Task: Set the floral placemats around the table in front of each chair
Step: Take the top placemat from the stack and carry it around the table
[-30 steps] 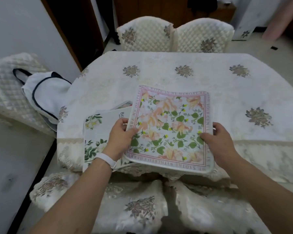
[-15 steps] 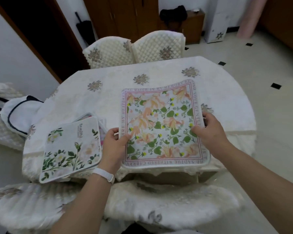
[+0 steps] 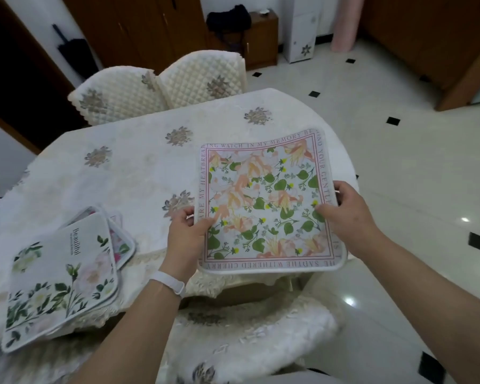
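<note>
peach-flowered placemat (image 3: 266,200) held flat between both hands, left hand (image 3: 187,234) pinching its left edge, right hand (image 3: 347,212) its right edge, over the worktop (image 3: 117,173) near-right rim. best lowered level, squared to the near chair (image 3: 250,328). spare stack (image 3: 64,278) lies left of the left hand.

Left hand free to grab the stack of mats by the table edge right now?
Probably not yet: the left hand is shut on the peach floral placemat, shared with the right hand. The stack lies close, unobstructed.
</note>
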A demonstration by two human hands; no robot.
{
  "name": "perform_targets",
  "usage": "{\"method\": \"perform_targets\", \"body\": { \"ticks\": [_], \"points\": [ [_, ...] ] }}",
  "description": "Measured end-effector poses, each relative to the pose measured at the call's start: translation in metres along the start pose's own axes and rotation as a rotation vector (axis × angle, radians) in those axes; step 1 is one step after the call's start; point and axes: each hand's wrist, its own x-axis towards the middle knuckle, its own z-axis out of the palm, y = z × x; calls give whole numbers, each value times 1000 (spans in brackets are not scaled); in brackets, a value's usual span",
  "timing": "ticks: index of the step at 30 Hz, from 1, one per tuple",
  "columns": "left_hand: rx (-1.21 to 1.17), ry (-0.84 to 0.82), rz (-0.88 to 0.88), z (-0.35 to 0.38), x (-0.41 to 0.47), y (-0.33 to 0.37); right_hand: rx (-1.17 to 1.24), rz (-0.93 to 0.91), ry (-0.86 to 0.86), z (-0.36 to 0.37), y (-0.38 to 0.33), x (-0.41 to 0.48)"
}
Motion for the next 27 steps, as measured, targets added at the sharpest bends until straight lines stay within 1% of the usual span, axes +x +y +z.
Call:
{"method": "perform_targets", "body": {
  "ticks": [6, 10, 14, 19, 27],
  "points": [
    [6, -139, -40, 38, 19, -6, -51, 9, 103, -33, 5, 1],
    [20, -195, -32, 69, 20, -8, -52, 19, 163, -56, 15, 1],
    [29, -222, -46, 103, 14, -6, -24, 33, 182, -87, 29, 8],
    [62, -189, -49, 157, 9, -4, 8, 35, 163, -137, 52, 39],
    [58, -35, -78, 268, -28, -2, -29, 16, 24, -238, 70, 102]
  ]
}}
